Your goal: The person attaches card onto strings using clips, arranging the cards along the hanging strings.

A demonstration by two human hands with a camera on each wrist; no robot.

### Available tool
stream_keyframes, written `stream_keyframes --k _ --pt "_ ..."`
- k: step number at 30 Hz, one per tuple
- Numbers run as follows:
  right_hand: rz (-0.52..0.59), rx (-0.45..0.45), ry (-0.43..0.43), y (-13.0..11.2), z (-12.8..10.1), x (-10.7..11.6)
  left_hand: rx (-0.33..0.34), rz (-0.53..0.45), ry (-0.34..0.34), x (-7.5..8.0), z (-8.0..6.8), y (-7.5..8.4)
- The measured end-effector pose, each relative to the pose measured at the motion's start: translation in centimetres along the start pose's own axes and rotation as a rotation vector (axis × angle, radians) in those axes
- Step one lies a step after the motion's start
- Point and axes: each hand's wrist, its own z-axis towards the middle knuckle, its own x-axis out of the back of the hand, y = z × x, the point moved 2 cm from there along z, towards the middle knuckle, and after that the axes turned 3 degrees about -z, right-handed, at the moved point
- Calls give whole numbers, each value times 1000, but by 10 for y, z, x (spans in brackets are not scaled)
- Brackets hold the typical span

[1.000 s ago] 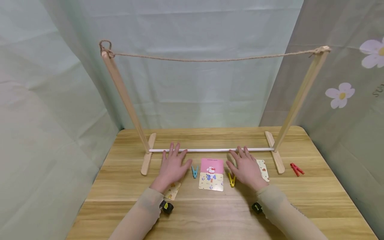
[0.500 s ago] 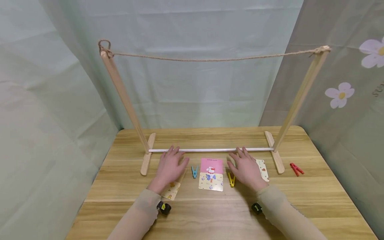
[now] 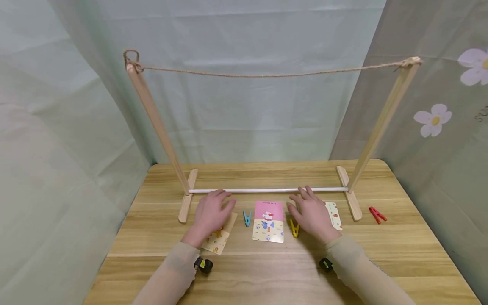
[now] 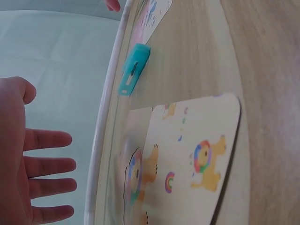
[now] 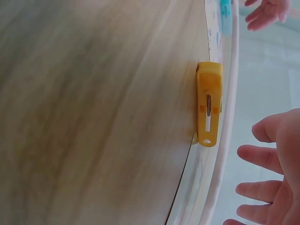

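My left hand [image 3: 211, 215] is held over a lion-print card [image 3: 216, 242], covering part of it in the head view. In the left wrist view its fingers are apart above that card [image 4: 192, 164] and hold nothing. My right hand [image 3: 311, 215] hovers between a yellow clothespin [image 3: 294, 228] and a cream card [image 3: 334, 216], partly hiding the card. Its fingers are spread and empty in the right wrist view, beside the yellow clothespin [image 5: 209, 103]. Between the hands lie a blue clothespin [image 3: 247, 218] and a pink-and-cream card [image 3: 268, 221] with a bunny figure.
Behind the hands stands a wooden frame with a left post [image 3: 160, 127] and a right post [image 3: 383, 123]. A twine line [image 3: 263, 76] joins their tops, and a white rod [image 3: 263, 190] joins their feet. A red clothespin [image 3: 378, 214] lies at the right of the wooden table [image 3: 274, 279].
My left hand has moved left and slightly back toward me, uncovering more of the lion-print card. The right hand has shifted only a little; the cards and clothespins have stayed put.
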Motion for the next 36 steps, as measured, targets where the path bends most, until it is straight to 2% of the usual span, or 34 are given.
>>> stream_keyframes --k 10,16,24,29,36 --pt "12 22 11 -1 0 0 4 -59 5 8 -7 -9" --pt "15 43 24 -3 0 1 28 -81 -8 15 -12 -18" --pt "21 70 27 -10 0 -2 82 -203 -59 20 -20 -29" --pt "44 103 50 -14 0 -3 108 -232 -67 23 -25 -35" --pt "43 132 71 -21 3 -2 84 -258 -67 26 -29 -44"
